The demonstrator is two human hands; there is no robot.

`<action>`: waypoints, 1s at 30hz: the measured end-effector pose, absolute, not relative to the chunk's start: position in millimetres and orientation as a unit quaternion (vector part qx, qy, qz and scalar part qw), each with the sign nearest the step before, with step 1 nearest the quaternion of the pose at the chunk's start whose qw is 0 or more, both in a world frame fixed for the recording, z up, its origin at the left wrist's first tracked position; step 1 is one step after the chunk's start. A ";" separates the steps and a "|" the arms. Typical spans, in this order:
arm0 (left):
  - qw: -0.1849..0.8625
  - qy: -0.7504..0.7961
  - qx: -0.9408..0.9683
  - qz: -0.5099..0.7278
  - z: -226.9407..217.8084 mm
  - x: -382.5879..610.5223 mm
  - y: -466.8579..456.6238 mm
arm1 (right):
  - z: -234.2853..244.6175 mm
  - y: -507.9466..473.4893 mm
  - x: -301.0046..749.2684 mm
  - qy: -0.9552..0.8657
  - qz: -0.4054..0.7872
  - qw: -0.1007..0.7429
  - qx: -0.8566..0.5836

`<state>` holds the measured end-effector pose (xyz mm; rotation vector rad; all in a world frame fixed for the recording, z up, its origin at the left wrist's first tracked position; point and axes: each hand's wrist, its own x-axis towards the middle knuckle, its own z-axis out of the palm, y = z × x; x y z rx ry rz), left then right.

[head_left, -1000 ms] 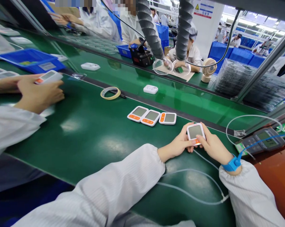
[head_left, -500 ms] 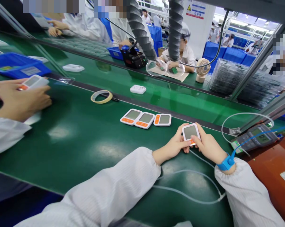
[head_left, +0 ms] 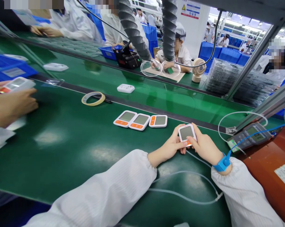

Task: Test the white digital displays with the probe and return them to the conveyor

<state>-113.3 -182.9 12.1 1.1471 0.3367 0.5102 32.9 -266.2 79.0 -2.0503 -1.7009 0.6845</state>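
Note:
Between both hands I hold a small white device with a grey screen and orange buttons, a handheld monitor (head_left: 187, 131). My left hand (head_left: 168, 146) grips its left side, the thumb lying near the orange buttons. On the other side my right hand (head_left: 205, 145) holds it, its thumb pressed on the lower part of the face. A blue wrist strap (head_left: 223, 163) with a cord circles my right wrist. Left of my hands, three similar monitors (head_left: 139, 122) lie face up in a row. Clear tubing (head_left: 189, 199) runs over the green bench below my hands.
A grey meter (head_left: 252, 136) with tubing rests at the right on an orange-brown surface. A tape roll (head_left: 93, 99) lies near the dark rail. At the left edge, a co-worker's hand (head_left: 17, 104) holds another device. A white casing (head_left: 125, 88) sits on the belt.
The view has turned slightly right, so most things appear shifted left. My two hands keep the same hold on the monitor. The co-worker's hand has slid further toward the left edge.

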 end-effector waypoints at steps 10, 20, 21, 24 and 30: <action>0.791 0.153 0.544 0.236 10.3 -113.0 -182.3 | 80.8 -266.3 31.6 -0.604 0.239 0.188 -0.737; 0.792 0.147 0.545 0.232 9.5 -112.7 -181.9 | 79.4 -267.3 33.3 -0.606 0.246 0.189 -0.732; 0.793 0.146 0.544 0.232 9.1 -112.6 -181.9 | 79.3 -267.5 33.4 -0.607 0.246 0.193 -0.731; 0.793 0.144 0.544 0.233 8.1 -112.5 -182.0 | 79.4 -267.8 33.8 -0.606 0.246 0.197 -0.731; 0.792 0.145 0.549 0.226 9.9 -113.3 -182.0 | 79.0 -267.6 34.3 -0.602 0.246 0.194 -0.734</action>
